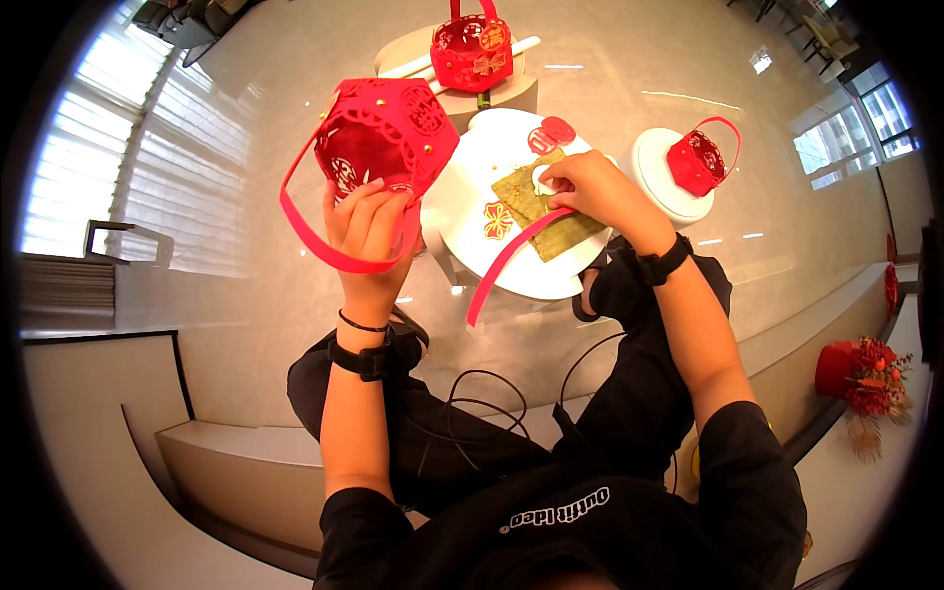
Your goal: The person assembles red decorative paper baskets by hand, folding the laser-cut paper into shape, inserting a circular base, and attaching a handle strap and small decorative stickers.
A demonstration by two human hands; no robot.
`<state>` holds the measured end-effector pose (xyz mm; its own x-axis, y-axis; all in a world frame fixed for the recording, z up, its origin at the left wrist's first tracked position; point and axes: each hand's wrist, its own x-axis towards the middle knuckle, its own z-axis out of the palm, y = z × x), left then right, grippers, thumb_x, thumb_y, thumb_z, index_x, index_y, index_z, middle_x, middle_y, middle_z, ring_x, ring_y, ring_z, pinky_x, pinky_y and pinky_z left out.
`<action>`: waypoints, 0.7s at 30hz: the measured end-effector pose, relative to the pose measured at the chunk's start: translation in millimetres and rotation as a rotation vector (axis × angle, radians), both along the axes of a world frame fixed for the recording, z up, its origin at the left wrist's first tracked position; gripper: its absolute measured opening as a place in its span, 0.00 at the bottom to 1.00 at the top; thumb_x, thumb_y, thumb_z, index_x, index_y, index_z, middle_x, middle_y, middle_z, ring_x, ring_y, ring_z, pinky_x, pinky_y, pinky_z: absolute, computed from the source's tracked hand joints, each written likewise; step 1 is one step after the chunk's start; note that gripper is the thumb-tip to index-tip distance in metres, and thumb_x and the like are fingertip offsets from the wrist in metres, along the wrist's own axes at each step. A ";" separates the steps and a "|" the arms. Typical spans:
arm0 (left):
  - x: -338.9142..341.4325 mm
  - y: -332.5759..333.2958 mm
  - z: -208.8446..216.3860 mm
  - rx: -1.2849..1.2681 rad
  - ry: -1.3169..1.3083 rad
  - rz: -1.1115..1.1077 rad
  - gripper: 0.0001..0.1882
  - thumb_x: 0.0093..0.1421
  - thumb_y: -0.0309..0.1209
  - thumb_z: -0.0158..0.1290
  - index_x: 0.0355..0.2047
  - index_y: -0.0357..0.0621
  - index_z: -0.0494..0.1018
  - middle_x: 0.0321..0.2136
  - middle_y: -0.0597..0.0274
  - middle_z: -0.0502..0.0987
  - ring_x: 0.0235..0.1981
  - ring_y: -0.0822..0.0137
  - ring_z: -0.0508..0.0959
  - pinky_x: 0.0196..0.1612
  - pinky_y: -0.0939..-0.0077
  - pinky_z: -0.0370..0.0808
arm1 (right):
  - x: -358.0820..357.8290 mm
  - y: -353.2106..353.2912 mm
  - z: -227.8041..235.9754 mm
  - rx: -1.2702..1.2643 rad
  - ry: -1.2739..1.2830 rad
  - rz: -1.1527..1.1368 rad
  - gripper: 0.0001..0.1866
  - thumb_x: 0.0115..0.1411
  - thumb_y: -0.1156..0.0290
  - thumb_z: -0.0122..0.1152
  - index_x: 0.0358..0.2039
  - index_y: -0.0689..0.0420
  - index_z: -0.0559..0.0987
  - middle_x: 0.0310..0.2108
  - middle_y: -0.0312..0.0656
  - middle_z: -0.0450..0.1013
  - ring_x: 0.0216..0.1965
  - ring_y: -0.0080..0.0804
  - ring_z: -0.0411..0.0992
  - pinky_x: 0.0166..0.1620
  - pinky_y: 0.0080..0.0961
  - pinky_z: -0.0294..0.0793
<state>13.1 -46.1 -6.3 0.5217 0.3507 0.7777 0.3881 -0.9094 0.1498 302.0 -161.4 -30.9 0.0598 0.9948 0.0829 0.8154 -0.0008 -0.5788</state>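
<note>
My left hand [369,221] is closed on the rim of a red cut-out basket [428,113], raised at the left of the white table [467,187]. The basket tilts so its inside shows, and its strap handle loops down past my wrist. Over a green cloth [565,236] on the table, my right hand [595,187] pinches its fingers together. Beside those fingertips is a small white piece [540,179]. A red strip [511,256] runs from under my right hand past the table's near edge; whether I grip it is hidden.
A gold-edged red bow cut-out [498,221] and red round cut-outs [551,135] lie on the table. Another red basket [472,67] stands behind, near white rolls [405,69]. A third basket [694,165] sits on a white stool [654,177]. Black cables [477,374] loop by my legs.
</note>
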 end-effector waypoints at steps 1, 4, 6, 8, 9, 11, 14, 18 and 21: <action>-0.2 -0.1 -0.5 0.000 0.010 0.005 0.15 0.44 0.21 0.62 0.35 0.44 0.77 0.35 0.65 0.77 0.46 0.61 0.75 0.63 0.48 0.61 | -0.4 0.1 1.9 -0.002 -0.002 -0.003 0.15 0.46 0.75 0.70 0.36 0.62 0.81 0.27 0.47 0.78 0.29 0.40 0.77 0.34 0.32 0.75; 0.4 0.4 -0.6 0.027 -0.003 0.008 0.16 0.44 0.21 0.62 0.35 0.44 0.77 0.35 0.66 0.76 0.47 0.61 0.75 0.63 0.48 0.60 | -4.8 2.7 6.1 -0.010 -0.016 -0.011 0.14 0.48 0.74 0.70 0.37 0.61 0.81 0.26 0.46 0.77 0.28 0.41 0.77 0.34 0.32 0.74; 0.9 0.0 1.4 0.015 0.005 0.010 0.16 0.44 0.21 0.62 0.36 0.45 0.77 0.36 0.66 0.76 0.47 0.61 0.74 0.63 0.47 0.60 | -7.1 3.4 7.6 -0.027 -0.042 -0.025 0.13 0.49 0.73 0.69 0.36 0.60 0.81 0.26 0.46 0.77 0.29 0.41 0.76 0.34 0.33 0.74; 1.0 0.6 2.5 0.006 0.004 0.005 0.16 0.44 0.21 0.62 0.36 0.45 0.77 0.36 0.66 0.76 0.47 0.61 0.74 0.64 0.47 0.59 | -8.3 3.9 3.3 0.114 -0.167 0.038 0.12 0.49 0.73 0.69 0.35 0.60 0.81 0.27 0.44 0.77 0.30 0.42 0.75 0.35 0.34 0.74; 1.1 1.5 2.4 0.003 -0.001 0.000 0.16 0.44 0.21 0.62 0.36 0.45 0.77 0.36 0.66 0.76 0.47 0.61 0.74 0.64 0.48 0.59 | -8.7 3.9 0.9 0.184 -0.230 0.069 0.11 0.49 0.72 0.69 0.34 0.59 0.81 0.27 0.44 0.77 0.30 0.43 0.75 0.35 0.34 0.74; 0.9 2.4 3.3 -0.001 -0.009 -0.006 0.16 0.44 0.21 0.62 0.36 0.45 0.77 0.36 0.66 0.76 0.47 0.61 0.74 0.63 0.48 0.59 | -9.6 5.6 -2.3 0.118 -0.207 0.052 0.10 0.49 0.70 0.68 0.33 0.58 0.82 0.29 0.44 0.77 0.34 0.43 0.75 0.38 0.36 0.74; 0.2 2.8 5.4 -0.005 -0.018 -0.005 0.16 0.44 0.21 0.62 0.36 0.45 0.77 0.36 0.65 0.76 0.47 0.61 0.74 0.63 0.48 0.59 | -11.6 7.1 0.1 0.038 -0.211 0.031 0.10 0.48 0.70 0.68 0.32 0.58 0.82 0.30 0.44 0.77 0.36 0.44 0.75 0.40 0.36 0.75; 0.8 3.6 4.8 -0.001 -0.031 -0.008 0.15 0.45 0.21 0.62 0.35 0.45 0.77 0.35 0.66 0.77 0.47 0.61 0.74 0.64 0.49 0.59 | -15.8 7.4 3.7 0.049 -0.173 0.008 0.11 0.48 0.70 0.69 0.32 0.58 0.82 0.32 0.45 0.78 0.37 0.44 0.76 0.40 0.36 0.75; 3.3 2.6 7.1 0.021 -0.039 -0.004 0.14 0.45 0.22 0.62 0.35 0.45 0.77 0.34 0.67 0.76 0.45 0.63 0.75 0.61 0.50 0.62 | -16.1 7.5 2.4 0.065 -0.210 0.014 0.10 0.47 0.70 0.69 0.32 0.58 0.83 0.31 0.45 0.78 0.36 0.44 0.76 0.40 0.36 0.75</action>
<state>16.4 -43.5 0.8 0.4919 0.3322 0.8048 0.3789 -0.9139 0.1457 285.9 -153.9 -28.5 0.0207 0.9876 0.1558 0.9176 0.0431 -0.3952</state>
